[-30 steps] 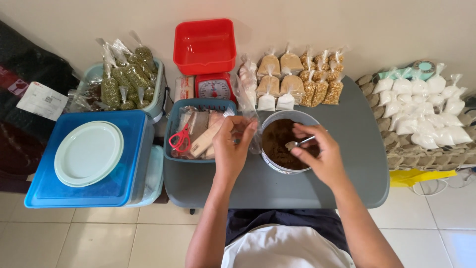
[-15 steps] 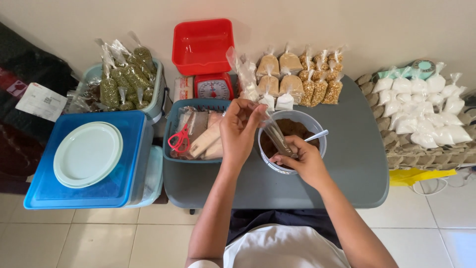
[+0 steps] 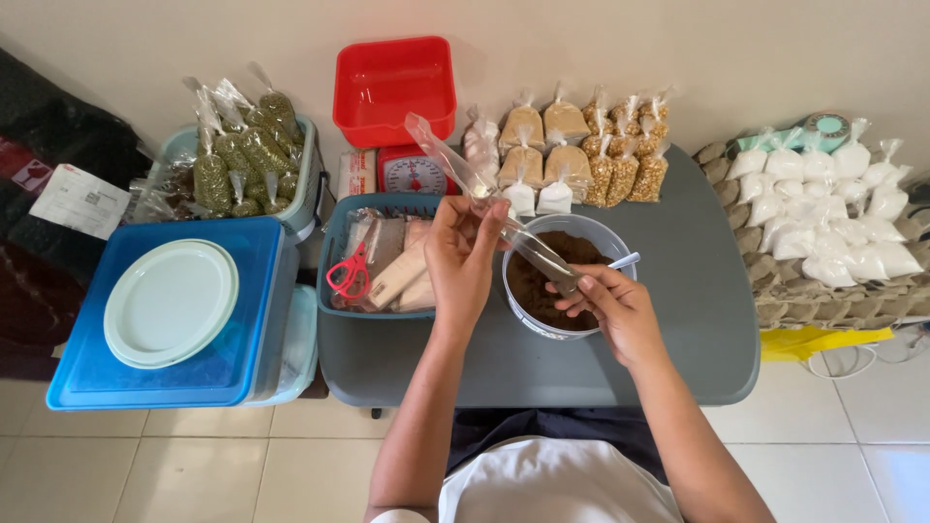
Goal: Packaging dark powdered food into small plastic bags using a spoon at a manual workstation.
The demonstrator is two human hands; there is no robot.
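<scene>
My left hand [image 3: 463,260] pinches the middle of a long, narrow clear plastic bag [image 3: 455,167] that slants up to the left. My right hand [image 3: 612,308] grips the bag's lower end over a white round tub [image 3: 519,312] filled with brown powder [image 3: 539,281]. A white spoon handle [image 3: 626,260] sticks out of the tub's right rim. The tub stands on a grey table [image 3: 678,291].
A blue basket [image 3: 339,308] with red scissors [image 3: 349,273] sits left of the tub. Behind are a red scale [image 3: 412,174] with red bowl [image 3: 394,89], tied packets of spices [image 3: 581,155], green-filled bags [image 3: 237,155], white packets [image 3: 833,213], and a blue bin lid [image 3: 242,320] with a white plate [image 3: 170,302].
My left hand took a clear bag from the basket area and lifted it. My right hand left the spoon in the tub and now holds the bag's lower end.
</scene>
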